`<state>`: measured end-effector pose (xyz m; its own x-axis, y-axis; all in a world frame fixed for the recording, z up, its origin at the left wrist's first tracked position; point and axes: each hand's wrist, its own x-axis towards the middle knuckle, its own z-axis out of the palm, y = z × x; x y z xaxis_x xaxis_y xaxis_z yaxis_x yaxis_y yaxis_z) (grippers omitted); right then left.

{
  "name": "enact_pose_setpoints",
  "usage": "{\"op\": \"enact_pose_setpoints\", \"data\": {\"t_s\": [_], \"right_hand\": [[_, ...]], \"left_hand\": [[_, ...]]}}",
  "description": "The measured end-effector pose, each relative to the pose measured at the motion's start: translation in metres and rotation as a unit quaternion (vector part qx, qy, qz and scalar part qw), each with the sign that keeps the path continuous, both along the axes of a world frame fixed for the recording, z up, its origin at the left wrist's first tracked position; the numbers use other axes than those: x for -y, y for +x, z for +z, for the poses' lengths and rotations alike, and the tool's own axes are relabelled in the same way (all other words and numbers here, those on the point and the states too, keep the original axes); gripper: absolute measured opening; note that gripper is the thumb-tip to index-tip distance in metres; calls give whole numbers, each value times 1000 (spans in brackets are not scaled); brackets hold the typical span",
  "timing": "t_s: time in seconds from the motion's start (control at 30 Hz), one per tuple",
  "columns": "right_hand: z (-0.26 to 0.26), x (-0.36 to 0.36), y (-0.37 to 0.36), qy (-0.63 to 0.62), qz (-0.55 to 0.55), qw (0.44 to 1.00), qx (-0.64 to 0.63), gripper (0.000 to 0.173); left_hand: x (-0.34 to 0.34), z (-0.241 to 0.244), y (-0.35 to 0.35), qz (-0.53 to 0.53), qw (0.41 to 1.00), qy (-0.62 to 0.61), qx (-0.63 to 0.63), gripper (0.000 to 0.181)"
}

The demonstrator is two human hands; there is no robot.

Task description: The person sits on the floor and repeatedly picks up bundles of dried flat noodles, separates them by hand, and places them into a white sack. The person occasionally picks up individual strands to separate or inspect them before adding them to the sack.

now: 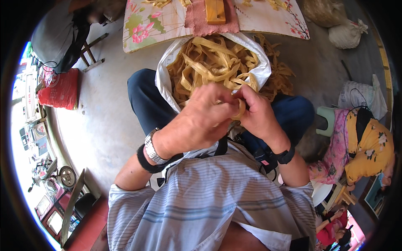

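Observation:
My left hand [209, 116] and my right hand [257, 109] meet over my lap, both pinching a tan, flat fibrous strip [241, 109] that loops between their fingers. Just beyond them an open white woven sack [161, 80] stands between my knees, filled with a tangle of the same tan strips [204, 67]. One strip runs from the pile towards my right hand. My fingertips are partly hidden behind my knuckles, so the exact grip on the strip is not clear.
A flower-printed board table [176, 22] stands ahead, bearing a wooden block [215, 12] on a reddish cloth [196, 18]. Darker strips [279, 75] lie right of the sack. Other people sit at upper left and right. A red bag [59, 91] is at left, a green stool [326, 120] at right.

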<state>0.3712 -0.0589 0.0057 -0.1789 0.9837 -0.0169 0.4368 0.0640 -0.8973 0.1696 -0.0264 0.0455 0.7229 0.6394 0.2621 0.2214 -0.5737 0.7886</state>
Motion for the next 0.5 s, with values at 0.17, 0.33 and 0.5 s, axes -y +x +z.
{"op": "enact_pose_setpoints", "data": {"t_s": [0.17,0.33,0.5], "right_hand": [[4,9,19,-120,186,968,-119,33],[32,1,39,-202,275,937,-74,26],[43,-8,56,-151,244,957,-44,18]], "left_hand": [[15,-3,-1,1,967,219,-128,22],[19,15,-19,-91,940,211,-251,30],[6,18,-35,-58,981,-40,-180,28]]}}
